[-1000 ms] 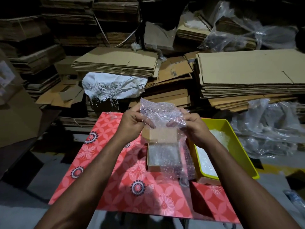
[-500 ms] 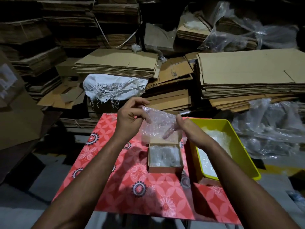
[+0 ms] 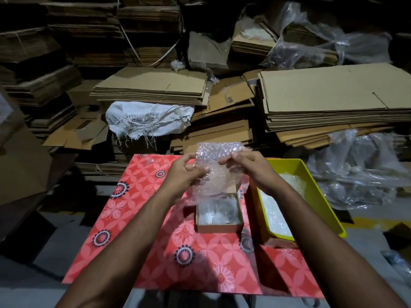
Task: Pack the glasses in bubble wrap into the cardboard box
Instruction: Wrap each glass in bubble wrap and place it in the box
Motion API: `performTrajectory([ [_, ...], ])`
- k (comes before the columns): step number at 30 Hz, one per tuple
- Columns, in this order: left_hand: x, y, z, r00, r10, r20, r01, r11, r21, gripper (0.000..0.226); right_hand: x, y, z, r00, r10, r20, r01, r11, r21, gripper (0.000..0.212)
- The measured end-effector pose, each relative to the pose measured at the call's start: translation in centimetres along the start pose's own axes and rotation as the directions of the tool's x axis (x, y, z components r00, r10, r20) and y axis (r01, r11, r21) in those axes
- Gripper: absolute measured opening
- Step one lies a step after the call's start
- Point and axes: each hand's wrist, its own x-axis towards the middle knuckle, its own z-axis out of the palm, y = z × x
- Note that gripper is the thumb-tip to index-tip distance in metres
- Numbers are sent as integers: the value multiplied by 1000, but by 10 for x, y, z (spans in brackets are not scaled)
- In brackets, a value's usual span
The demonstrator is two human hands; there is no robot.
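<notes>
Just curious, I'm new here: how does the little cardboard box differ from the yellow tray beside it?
The cardboard box is brown and smaller; the yellow tray is bright and larger. The box sits fully on the red patterned mat; the tray sits at the mat's right edge. Both are open-topped and hold clear wrapping.

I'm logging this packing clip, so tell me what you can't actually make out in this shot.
Head view only:
- Glasses: none discernible; the bubble wrap pinched by the left hand and right hand blurs anything inside.
- Cardboard box: contents are a pale, blurred mass; far end hidden behind the wrap.
- Yellow tray: near end hidden by the right forearm.
</notes>
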Motion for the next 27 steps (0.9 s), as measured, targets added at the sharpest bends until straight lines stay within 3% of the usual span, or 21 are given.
performTrajectory([
  [2, 2, -1, 6, 999, 2, -49, -6, 996, -85, 49, -1, 8, 1, 997, 25, -75, -12, 985, 173, 9],
  [4, 6, 0, 9, 998, 13, -66, -25, 983, -184, 48, -2, 16, 3, 980, 130, -154, -83, 957, 278, 22],
  [7, 10, 4, 9, 999, 25, -44, -37, 957, -288, 46, -6, 21, 7, 965, 255, -53, -248, 962, 110, 27],
  [10, 15, 5, 5, 1000, 13, -21, -20, 932, -362, 57, -6, 21, 12, 980, 189, -56, -186, 981, 47, 29],
  [12, 15, 3, 2, 1000, -17, 4, 17, 919, -394, 56, -4, 22, 12, 982, 128, -140, -118, 990, 78, 13],
  [14, 12, 0, 2, 998, -53, 46, 66, 935, -350, 65, -3, 18, 13, 974, 116, -194, -86, 983, 160, 8],
  [18, 6, -8, 10, 997, -45, 55, 55, 978, -201, 83, 0, 20, 12, 964, 135, -227, -87, 973, 212, 32],
  [20, 8, -6, 11, 1000, 10, 11, -8, 987, -163, 80, -1, 23, 9, 965, 188, -185, -142, 961, 239, 39],
  [23, 13, -1, 11, 998, 62, -2, -62, 987, -146, 83, -3, 27, 5, 954, 293, -60, -283, 950, 133, 46],
  [25, 13, 3, 11, 997, 76, 17, -73, 987, -141, 88, -5, 28, 9, 960, 274, -54, -269, 959, 89, 51],
  [27, 12, 3, 11, 997, 64, 49, -55, 986, -158, 95, -5, 29, 10, 969, 223, -105, -211, 971, 112, 35],
])
